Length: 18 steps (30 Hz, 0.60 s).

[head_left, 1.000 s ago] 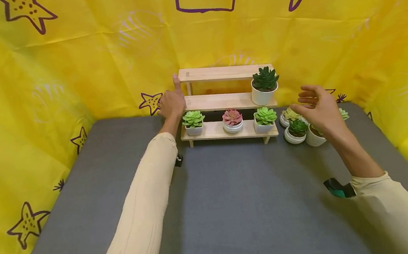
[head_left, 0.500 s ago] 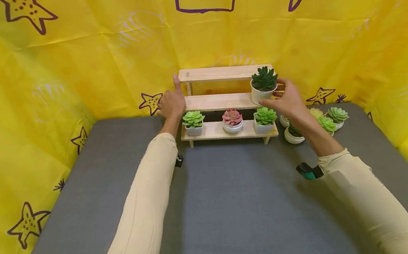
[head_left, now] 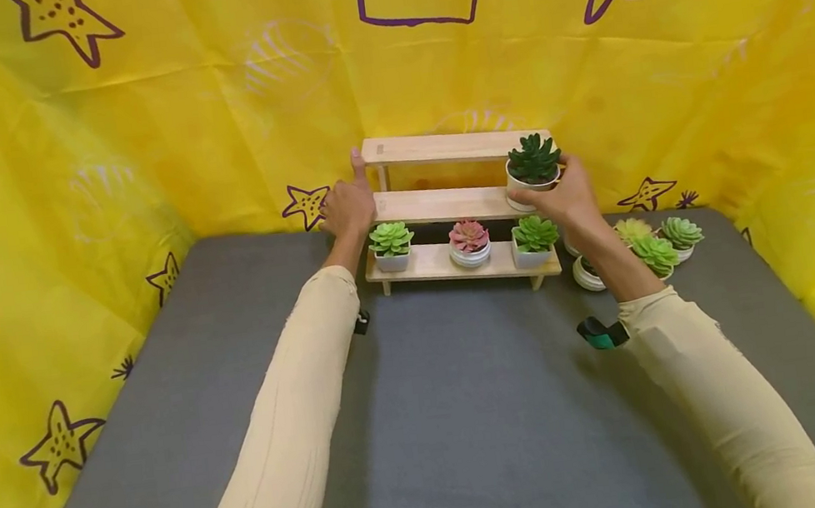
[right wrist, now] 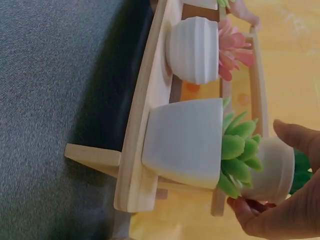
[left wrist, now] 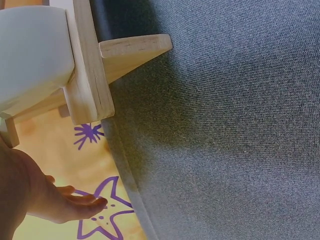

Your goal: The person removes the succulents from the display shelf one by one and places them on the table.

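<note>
My right hand (head_left: 564, 196) grips the white pot of a dark green succulent (head_left: 534, 161) at the right end of the middle tier of a wooden plant shelf (head_left: 447, 202). In the right wrist view, thumb and fingers lie on opposite sides of that white pot (right wrist: 272, 167). My left hand (head_left: 349, 208) rests against the shelf's left end, thumb pointing up along the top tier. Its fingers (left wrist: 82, 205) extend loosely past the shelf in the left wrist view. On the bottom tier stand a light green succulent (head_left: 391, 243), a pink succulent (head_left: 469, 240) and another green succulent (head_left: 534, 238).
Several more potted succulents (head_left: 655, 253) cluster on the grey table (head_left: 469, 398) right of the shelf, partly hidden by my right forearm. A yellow patterned cloth (head_left: 227, 124) hangs close behind the shelf and along both sides.
My right hand has moved left from above the plant cluster to the dark green succulent's pot and closed around it. The left hand stays at the shelf's end. The head view shifts slightly.
</note>
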Motion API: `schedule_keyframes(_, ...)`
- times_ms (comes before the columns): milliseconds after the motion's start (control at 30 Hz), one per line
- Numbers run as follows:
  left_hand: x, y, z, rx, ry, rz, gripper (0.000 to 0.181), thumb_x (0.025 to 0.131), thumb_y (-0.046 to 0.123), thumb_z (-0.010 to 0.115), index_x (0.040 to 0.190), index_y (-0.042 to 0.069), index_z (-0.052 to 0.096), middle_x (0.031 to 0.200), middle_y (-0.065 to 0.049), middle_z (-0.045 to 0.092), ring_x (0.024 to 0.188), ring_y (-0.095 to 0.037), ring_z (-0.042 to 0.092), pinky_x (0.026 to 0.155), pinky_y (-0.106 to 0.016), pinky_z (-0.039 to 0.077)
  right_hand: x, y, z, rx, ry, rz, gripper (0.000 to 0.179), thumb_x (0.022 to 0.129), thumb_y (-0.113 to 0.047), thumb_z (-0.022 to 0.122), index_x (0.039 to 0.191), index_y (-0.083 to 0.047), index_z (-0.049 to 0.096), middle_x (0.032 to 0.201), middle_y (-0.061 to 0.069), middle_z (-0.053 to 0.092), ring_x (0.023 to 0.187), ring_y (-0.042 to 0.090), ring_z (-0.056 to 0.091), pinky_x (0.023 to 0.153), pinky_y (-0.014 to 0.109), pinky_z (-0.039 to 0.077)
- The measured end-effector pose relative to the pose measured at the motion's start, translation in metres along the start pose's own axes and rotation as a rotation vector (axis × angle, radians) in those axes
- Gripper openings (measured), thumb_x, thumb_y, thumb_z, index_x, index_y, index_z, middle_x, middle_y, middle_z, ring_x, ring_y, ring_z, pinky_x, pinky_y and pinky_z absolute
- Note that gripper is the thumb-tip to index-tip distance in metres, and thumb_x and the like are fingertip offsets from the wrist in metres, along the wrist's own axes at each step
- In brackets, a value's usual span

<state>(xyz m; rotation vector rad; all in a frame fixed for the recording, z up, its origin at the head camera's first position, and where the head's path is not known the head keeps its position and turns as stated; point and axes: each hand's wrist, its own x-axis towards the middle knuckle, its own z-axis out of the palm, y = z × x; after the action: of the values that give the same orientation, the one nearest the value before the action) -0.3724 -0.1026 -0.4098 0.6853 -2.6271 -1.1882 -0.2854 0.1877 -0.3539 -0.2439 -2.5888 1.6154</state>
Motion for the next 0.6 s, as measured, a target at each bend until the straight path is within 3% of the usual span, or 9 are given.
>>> schedule_keyframes(167, -0.0016, -0.0004, 0.001, -0.004, -0.007, 0.004, 0.115, 0.089, 0.092, 0.0, 0.121, 0.003, 0.067, 0.13, -0.019, 0.065, 0.131, -0.043, 0.055, 0.11, -0.065, 0.038, 0.0023, 0.0046, 0.0035, 0.019, 0.031, -0.001, 0.09, 0.089, -0.021, 0.083, 0.157, 0.004, 0.03, 0.158, 0.025, 0.043, 0.142, 0.034, 0.047, 0.121, 0.044, 0.042)
schedule_keyframes(400, -0.0012, 0.001, 0.0009, 0.0, -0.003, 0.007, 0.116, 0.088, 0.093, -0.002, 0.116, 0.004, 0.068, 0.126, -0.019, 0.066, 0.128, -0.042, 0.057, 0.108, -0.063, 0.04, 0.0048, 0.0078, 0.0032, -0.01, 0.046, -0.002, 0.087, 0.091, -0.026, 0.081, 0.156, 0.003, 0.032, 0.155, 0.024, 0.047, 0.139, 0.034, 0.049, 0.119, 0.045, 0.043)
schedule_keyframes(600, 0.0007, 0.0009, 0.0016, 0.007, -0.002, 0.001, 0.117, 0.089, 0.092, -0.001, 0.121, 0.004, 0.068, 0.122, -0.018, 0.066, 0.125, -0.04, 0.058, 0.106, -0.06, 0.04, 0.0047, 0.0079, 0.0006, -0.004, 0.009, -0.011, 0.083, 0.092, -0.024, 0.08, 0.155, 0.004, 0.033, 0.155, 0.025, 0.047, 0.138, 0.034, 0.049, 0.118, 0.045, 0.044)
